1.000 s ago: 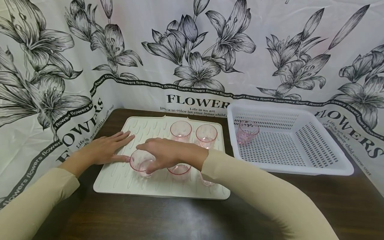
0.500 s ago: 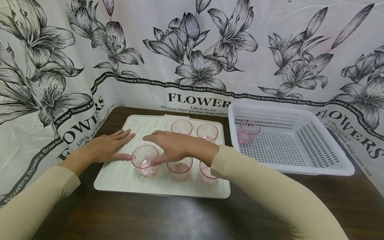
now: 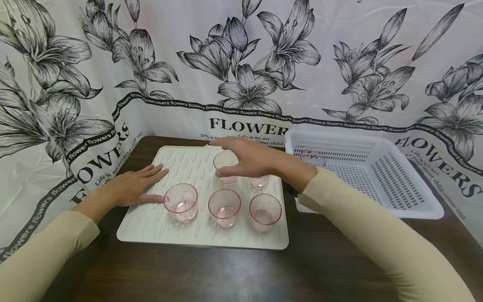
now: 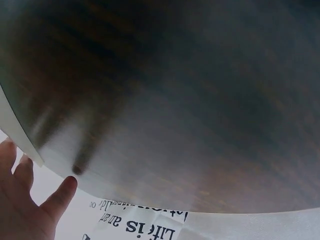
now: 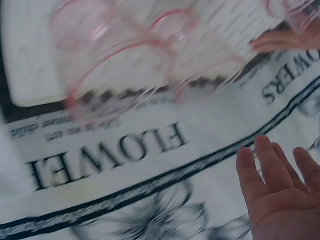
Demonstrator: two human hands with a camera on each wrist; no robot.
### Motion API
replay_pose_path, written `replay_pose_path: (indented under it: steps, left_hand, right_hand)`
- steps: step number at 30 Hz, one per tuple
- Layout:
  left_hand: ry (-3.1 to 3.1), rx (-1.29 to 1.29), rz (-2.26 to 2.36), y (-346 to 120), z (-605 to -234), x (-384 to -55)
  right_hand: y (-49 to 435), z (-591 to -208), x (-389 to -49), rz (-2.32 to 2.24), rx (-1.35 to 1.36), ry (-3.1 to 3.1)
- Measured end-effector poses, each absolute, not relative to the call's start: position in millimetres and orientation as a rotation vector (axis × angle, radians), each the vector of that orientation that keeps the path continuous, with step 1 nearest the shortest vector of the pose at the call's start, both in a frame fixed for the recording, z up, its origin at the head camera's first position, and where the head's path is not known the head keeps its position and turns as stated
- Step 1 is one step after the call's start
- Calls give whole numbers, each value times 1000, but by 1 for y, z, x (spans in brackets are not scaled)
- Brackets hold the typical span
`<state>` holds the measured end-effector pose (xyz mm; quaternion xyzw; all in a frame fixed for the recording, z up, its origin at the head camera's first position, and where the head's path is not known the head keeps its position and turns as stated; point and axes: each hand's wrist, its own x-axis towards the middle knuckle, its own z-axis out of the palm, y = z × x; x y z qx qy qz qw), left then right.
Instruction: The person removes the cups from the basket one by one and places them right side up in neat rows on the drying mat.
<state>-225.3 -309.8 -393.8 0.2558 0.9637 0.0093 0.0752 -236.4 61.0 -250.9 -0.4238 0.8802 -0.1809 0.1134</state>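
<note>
My left hand (image 3: pixel 130 187) rests with fingers spread on the left side of the cream drying mat (image 3: pixel 151 230), its thumb tip right by the rim of the front-left pink-tinted glass (image 3: pixel 185 216). A front-middle glass (image 3: pixel 226 220) and a front-right glass (image 3: pixel 263 224) stand upright in line with it. Behind them are a back-left glass (image 3: pixel 225 160) and a back-right glass (image 3: pixel 259 182). My right hand (image 3: pixel 249 159) hovers over this back pair, partly hiding them, holding nothing. Its fingers look extended in the right wrist view, where the hand (image 5: pixel 280 195) appears apart from the glasses.
At the right stands a white perforated basket (image 3: pixel 422 199) with another pink glass (image 3: pixel 312 157) inside, partly behind the right forearm. Dark wooden table (image 3: pixel 181 272) surrounds the mat. A white floral curtain (image 3: pixel 158 113) closes off the back and left.
My right hand has let go of the front-left glass and moved back and right, across the back glasses. The left hand stays in place on the mat.
</note>
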Motion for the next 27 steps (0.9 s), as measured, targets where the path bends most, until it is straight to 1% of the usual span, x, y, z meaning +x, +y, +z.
replay_pose_path:
  steps: [9, 16, 21, 27]
  left_hand:
    - [2903, 781, 32, -311, -394, -225]
    - [2899, 762, 28, -310, -392, -224]
    - [2885, 742, 33, -310, -393, -224]
    - [2887, 747, 24, -310, -395, -225]
  right_hand:
    - [141, -242, -257, -707, -1027, 2684]
    - [199, -247, -273, -725, -892, 2756]
    - [230, -258, -280, -709, -820, 2756]
    - [257, -270, -283, -708, -761, 2729]
